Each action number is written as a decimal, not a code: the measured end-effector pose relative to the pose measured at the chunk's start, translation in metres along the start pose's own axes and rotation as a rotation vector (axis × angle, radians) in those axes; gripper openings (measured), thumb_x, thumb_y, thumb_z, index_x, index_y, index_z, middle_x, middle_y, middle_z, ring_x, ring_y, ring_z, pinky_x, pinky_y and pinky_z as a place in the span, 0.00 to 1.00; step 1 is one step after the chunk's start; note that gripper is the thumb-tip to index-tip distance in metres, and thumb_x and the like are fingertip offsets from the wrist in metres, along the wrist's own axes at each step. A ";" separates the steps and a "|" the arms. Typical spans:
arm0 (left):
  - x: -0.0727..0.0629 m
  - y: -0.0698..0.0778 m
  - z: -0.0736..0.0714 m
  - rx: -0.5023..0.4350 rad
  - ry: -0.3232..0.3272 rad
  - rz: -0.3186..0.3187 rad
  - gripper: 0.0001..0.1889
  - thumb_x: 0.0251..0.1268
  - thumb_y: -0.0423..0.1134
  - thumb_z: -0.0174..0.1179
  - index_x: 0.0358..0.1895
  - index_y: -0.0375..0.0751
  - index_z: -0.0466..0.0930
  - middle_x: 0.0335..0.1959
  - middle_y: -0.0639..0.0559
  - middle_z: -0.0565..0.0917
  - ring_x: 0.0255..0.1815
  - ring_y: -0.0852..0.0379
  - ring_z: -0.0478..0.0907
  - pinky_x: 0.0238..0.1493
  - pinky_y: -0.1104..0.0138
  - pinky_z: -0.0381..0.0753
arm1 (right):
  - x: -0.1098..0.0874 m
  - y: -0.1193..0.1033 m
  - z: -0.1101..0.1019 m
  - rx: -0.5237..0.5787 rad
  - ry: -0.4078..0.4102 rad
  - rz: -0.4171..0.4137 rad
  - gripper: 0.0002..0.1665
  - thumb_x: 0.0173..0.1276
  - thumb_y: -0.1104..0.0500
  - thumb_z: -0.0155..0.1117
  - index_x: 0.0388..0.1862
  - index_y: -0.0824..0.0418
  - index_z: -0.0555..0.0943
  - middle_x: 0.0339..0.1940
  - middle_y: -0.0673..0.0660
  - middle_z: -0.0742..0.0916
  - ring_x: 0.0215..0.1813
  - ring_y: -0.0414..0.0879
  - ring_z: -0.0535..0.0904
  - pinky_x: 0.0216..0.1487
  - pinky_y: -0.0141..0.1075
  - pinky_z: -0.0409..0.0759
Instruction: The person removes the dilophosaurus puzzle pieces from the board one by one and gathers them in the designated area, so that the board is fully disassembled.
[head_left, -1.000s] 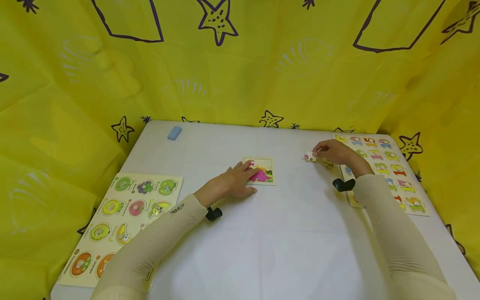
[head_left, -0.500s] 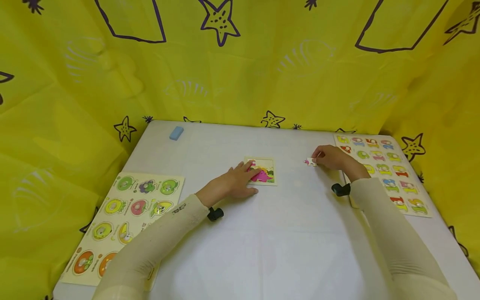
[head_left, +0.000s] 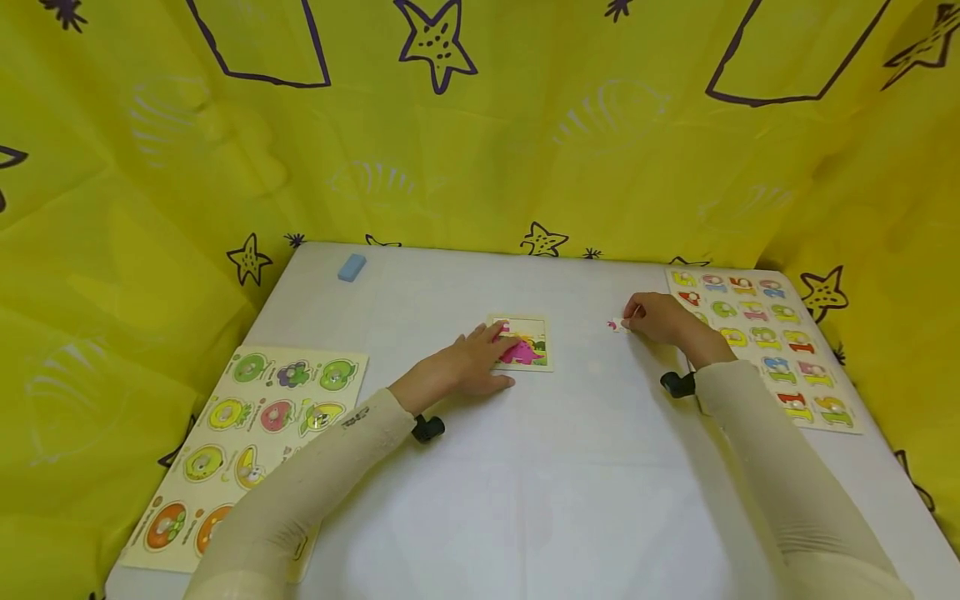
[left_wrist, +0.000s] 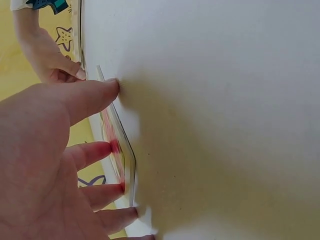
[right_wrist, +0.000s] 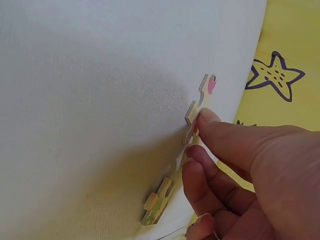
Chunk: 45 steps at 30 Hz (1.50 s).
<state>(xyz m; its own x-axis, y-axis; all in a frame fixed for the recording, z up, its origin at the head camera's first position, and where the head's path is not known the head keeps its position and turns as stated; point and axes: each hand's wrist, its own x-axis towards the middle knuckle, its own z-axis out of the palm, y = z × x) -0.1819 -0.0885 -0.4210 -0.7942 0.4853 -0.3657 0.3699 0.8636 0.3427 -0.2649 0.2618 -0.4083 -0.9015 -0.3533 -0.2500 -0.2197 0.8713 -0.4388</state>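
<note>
My left hand [head_left: 474,362] lies with spread, nearly straight fingers on the left part of a small square jigsaw puzzle [head_left: 525,354] with a pink dinosaur picture. In the left wrist view its thumb reaches past the near edge of the puzzle's pale frame [left_wrist: 129,165]. To the right, my right hand [head_left: 660,318] pinches a white and pink jigsaw piece [right_wrist: 200,102] between thumb and fingers, low over the table. A second jigsaw piece [right_wrist: 159,202], greenish, lies on the table below that hand's fingers in the right wrist view; in the head view the hand hides it.
A fruit peg board [head_left: 225,442] lies at the left, partly under the left sleeve. At the right is a number peg board [head_left: 795,350], partly behind the right forearm. A small blue block [head_left: 352,267] sits near the far left corner. Yellow curtains [head_left: 480,150] surround the table.
My right hand, with the jigsaw piece in its pinch, has come slightly nearer and now covers the second piece. The left hand has stayed on the puzzle.
</note>
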 end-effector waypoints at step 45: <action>-0.008 -0.005 0.002 0.120 0.075 0.052 0.39 0.80 0.60 0.55 0.87 0.56 0.54 0.86 0.41 0.54 0.86 0.42 0.55 0.83 0.46 0.58 | 0.048 -0.145 0.082 0.097 0.081 -0.205 0.15 0.82 0.56 0.62 0.59 0.62 0.84 0.56 0.65 0.82 0.57 0.60 0.80 0.65 0.56 0.77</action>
<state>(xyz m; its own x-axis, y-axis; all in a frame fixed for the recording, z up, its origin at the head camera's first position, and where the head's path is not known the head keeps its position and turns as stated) -0.1762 -0.0967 -0.4219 -0.8046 0.5221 -0.2830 0.4628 0.8498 0.2523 -0.2458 0.0902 -0.4273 -0.8692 -0.4881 -0.0790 -0.3683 0.7458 -0.5551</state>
